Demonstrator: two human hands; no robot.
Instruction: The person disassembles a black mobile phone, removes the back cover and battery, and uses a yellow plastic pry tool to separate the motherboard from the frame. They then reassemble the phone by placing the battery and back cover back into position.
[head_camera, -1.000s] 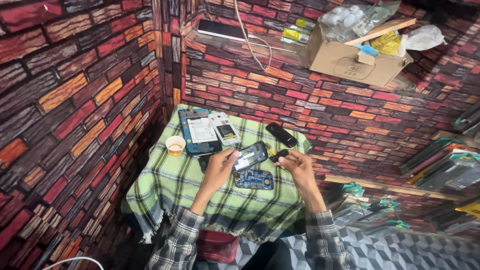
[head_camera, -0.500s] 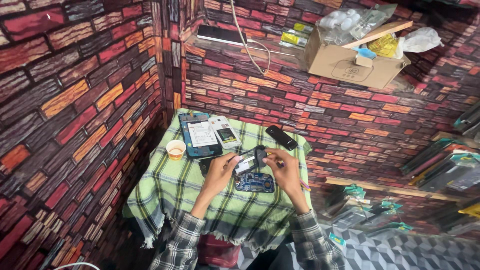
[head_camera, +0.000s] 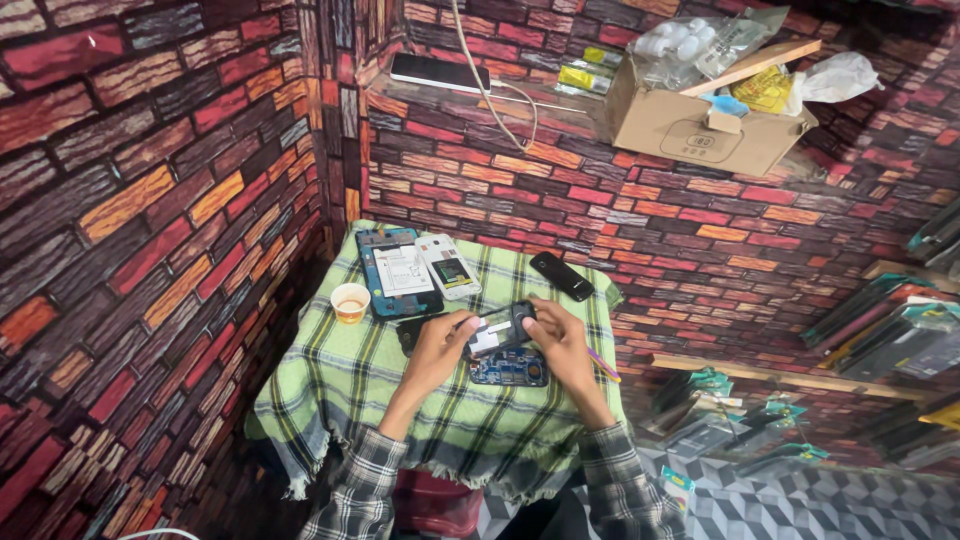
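Right now both hands are gripping a small dark opened phone body (head_camera: 498, 330): left hand (head_camera: 440, 350) pinching its near edge, right hand (head_camera: 556, 340) clasping the far end, just above a blue circuit board (head_camera: 510, 368) on the green checked tablecloth (head_camera: 340, 390). Seemingly mid-disassembly; next calls for careful prying.

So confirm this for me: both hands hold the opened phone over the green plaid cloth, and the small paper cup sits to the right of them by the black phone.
One thing is wrong. The head view shows the small paper cup to the left of the hands, near the cloth's left edge, not by the black phone. The left hand and right hand do hold the opened phone over the green plaid cloth.
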